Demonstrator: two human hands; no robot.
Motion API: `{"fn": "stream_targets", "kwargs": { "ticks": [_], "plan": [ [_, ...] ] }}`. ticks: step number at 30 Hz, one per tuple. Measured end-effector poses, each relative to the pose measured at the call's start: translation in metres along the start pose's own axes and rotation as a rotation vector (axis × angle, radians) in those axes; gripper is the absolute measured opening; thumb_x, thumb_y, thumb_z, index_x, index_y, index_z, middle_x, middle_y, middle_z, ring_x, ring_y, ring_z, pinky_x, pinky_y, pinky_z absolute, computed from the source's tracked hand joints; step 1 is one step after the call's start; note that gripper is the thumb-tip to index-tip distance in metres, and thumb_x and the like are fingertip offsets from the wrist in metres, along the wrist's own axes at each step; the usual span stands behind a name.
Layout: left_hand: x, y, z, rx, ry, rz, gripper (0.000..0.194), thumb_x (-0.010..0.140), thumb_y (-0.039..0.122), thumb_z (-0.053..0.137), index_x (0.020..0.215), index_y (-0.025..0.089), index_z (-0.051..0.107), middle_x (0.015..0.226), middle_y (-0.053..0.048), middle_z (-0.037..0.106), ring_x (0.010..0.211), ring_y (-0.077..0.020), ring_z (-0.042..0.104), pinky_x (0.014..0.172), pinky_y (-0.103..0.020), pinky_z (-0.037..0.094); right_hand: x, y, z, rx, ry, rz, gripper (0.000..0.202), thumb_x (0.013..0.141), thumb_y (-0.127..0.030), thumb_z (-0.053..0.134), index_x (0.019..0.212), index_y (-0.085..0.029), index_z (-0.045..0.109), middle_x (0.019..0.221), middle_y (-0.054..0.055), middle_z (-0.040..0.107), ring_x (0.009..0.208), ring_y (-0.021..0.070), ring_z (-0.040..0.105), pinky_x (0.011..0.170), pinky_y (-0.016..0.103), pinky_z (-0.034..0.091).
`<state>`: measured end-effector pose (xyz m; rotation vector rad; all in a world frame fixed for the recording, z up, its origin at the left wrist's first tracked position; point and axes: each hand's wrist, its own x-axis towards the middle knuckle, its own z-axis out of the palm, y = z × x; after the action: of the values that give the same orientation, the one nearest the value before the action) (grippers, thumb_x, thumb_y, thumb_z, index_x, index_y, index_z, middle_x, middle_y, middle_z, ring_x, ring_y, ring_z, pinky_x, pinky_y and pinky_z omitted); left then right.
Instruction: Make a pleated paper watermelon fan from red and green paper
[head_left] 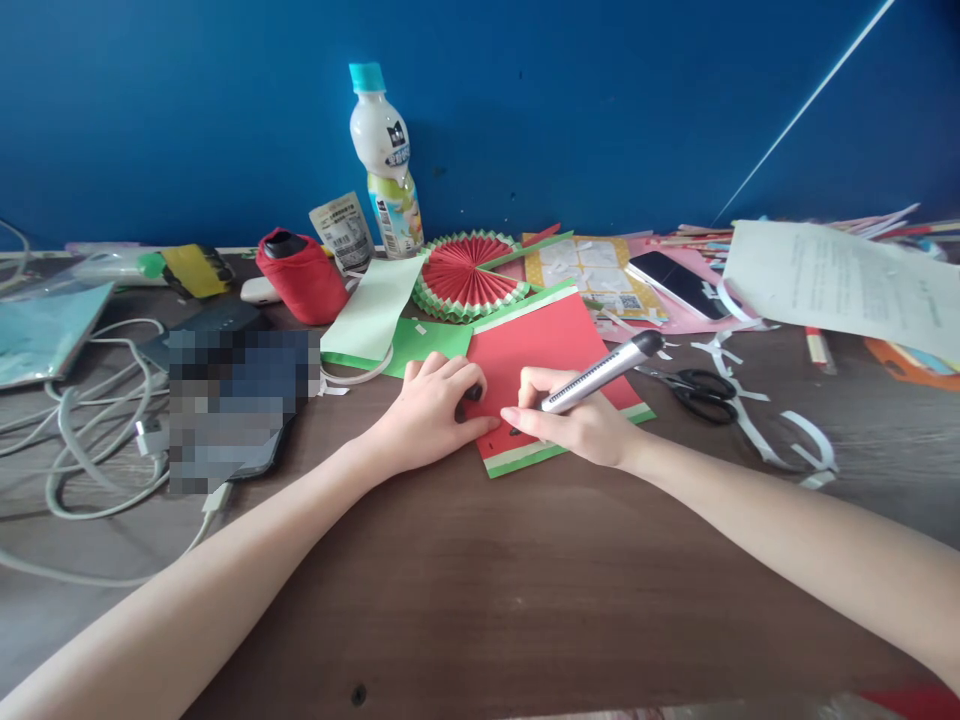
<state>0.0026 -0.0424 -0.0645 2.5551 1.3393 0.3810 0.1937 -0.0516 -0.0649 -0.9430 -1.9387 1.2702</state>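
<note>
A red paper sheet (525, 340) with white and green strips along two edges lies on the desk. My right hand (574, 415) grips a silver marker (592, 383), tilted with its dark end up to the right. Its tip is hidden by my fingers, close to a small dark mark on the red paper. My left hand (431, 415) rests at the sheet's left edge, thumb on the paper. Between its thumb and index finger sits a black marker cap (469, 394), partly hidden. Behind the sheet is a pleated red and green paper fan (469, 275).
Black scissors (701, 393) and white paper scraps (750, 425) lie to the right. A phone (679, 283) rests on pink paper. White cables (82, 450) coil at left. A bottle (386, 160) stands against the blue wall, near a red-wrapped object (304, 280).
</note>
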Motion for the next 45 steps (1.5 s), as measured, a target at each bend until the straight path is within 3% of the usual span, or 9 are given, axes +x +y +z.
{"fn": "stream_targets", "kwargs": {
  "ticks": [4,9,45],
  "plan": [
    [0.0000,-0.0011,0.0013,-0.002,0.013,0.007,0.023,0.075,0.040,0.055,0.077,0.020,0.045,0.081,0.000,0.054,0.081,-0.0185,0.040,0.074,-0.034,0.030,0.0011,0.0009,0.0012,-0.050,-0.034,0.007,0.015,0.073,-0.021,0.057,0.066,-0.018,0.044,0.055,-0.006,0.045,0.048,0.0066,0.039,0.047,0.021,0.030],
    [0.0004,-0.0010,0.0015,-0.005,0.010,0.003,0.022,0.074,0.040,0.055,0.077,0.020,0.046,0.082,0.000,0.053,0.081,-0.0185,0.040,0.075,-0.035,0.030,0.0016,0.0015,0.0013,-0.100,-0.017,-0.025,0.024,0.075,-0.019,0.052,0.057,-0.018,0.036,0.050,-0.007,0.034,0.047,0.0058,0.030,0.045,0.021,0.025],
    [0.0007,0.0013,0.0001,-0.012,0.001,-0.007,0.024,0.075,0.043,0.055,0.077,0.020,0.047,0.083,0.000,0.054,0.082,-0.0187,0.041,0.076,-0.034,0.030,0.0020,0.0034,0.0030,-0.160,-0.041,-0.030,0.024,0.074,-0.019,0.050,0.056,-0.019,0.033,0.051,-0.006,0.037,0.047,0.0065,0.031,0.046,0.022,0.025]
  ]
}}
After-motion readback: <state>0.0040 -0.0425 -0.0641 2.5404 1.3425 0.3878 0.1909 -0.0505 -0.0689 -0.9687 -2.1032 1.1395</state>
